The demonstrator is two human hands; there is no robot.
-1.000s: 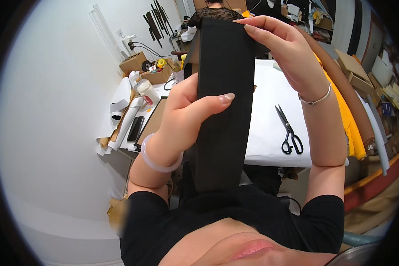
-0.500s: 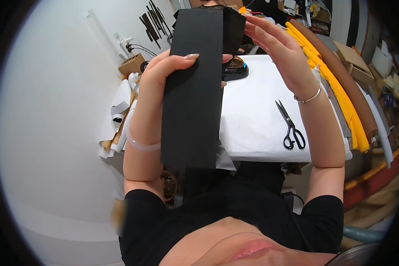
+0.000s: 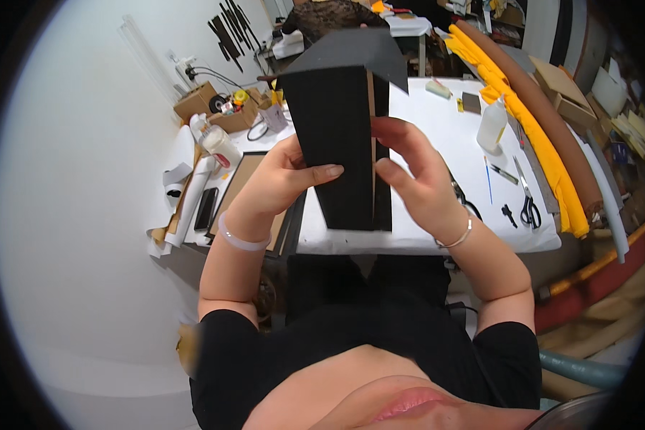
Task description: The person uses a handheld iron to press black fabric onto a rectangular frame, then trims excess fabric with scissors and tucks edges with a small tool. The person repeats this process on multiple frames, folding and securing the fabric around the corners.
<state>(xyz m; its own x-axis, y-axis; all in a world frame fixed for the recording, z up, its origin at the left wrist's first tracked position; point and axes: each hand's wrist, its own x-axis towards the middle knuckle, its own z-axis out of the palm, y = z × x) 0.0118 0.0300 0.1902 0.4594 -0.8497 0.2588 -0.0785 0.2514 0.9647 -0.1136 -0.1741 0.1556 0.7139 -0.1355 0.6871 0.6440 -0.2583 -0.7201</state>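
A tall black box-like case [image 3: 337,143] with a wide grey-black flap [image 3: 344,54] folded out over its far end is held up above the table. My left hand [image 3: 287,179] grips its left side, the thumb lying on the front panel and the fingers mostly hidden behind. At the right side, along a narrow brownish edge strip [image 3: 372,136], my right hand [image 3: 419,172] curves in with the index finger and thumb against the case. Its other fingers are largely out of sight.
The white-covered table [image 3: 344,244] carries scissors [image 3: 528,197], a thin blue brush [image 3: 488,179] and a white bottle [image 3: 491,122] on the right. Leftward lie framed brown boards [image 3: 240,190], a black phone [image 3: 206,208] and a jar [image 3: 221,147]. Yellow and brown rolls [image 3: 530,129] line the right side.
The black case has turned and come lower, and its flap now spreads across the far end. My right hand has moved down and left from outstretched fingers onto the case's right side.
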